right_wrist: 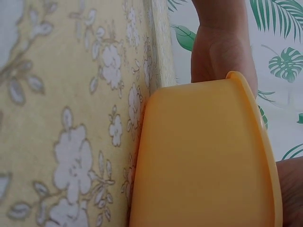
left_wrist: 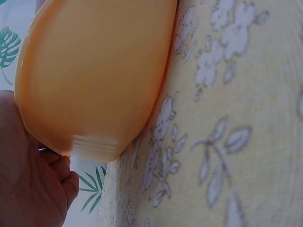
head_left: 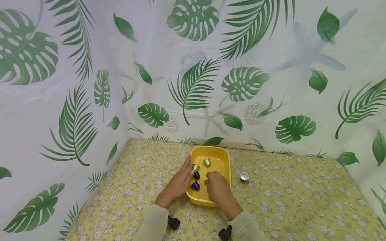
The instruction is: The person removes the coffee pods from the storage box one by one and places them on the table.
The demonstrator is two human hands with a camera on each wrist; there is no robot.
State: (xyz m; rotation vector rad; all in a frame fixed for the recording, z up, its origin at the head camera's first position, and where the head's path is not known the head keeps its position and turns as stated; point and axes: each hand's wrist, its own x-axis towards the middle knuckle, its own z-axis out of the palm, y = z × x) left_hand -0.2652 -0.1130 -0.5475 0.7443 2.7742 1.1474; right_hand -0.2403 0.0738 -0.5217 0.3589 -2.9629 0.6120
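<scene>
A yellow plastic tub [head_left: 218, 157] stands on the flowered cloth. My left hand [head_left: 178, 182] grips its left rim, thumb over the edge and fingers against the outer wall, as the left wrist view also shows. Inside lie two green coffee capsules, a tilted one [head_left: 206, 162] and one by my left thumb [head_left: 196, 167]. Below them are a black capsule [head_left: 197, 175] and a purple capsule [head_left: 195, 185]. My right hand [head_left: 217, 187] reaches into the tub's right side, fingers curled round a small brownish-orange capsule [head_left: 206, 181], mostly hidden. In the right wrist view the tub's wall hides my right fingers.
A silver-topped capsule [head_left: 244, 176] lies on the cloth to the right of the tub. The yellow flowered cloth [head_left: 286, 194] covers the table. Leaf-printed white sheeting [head_left: 265, 110] rises behind and along both sides.
</scene>
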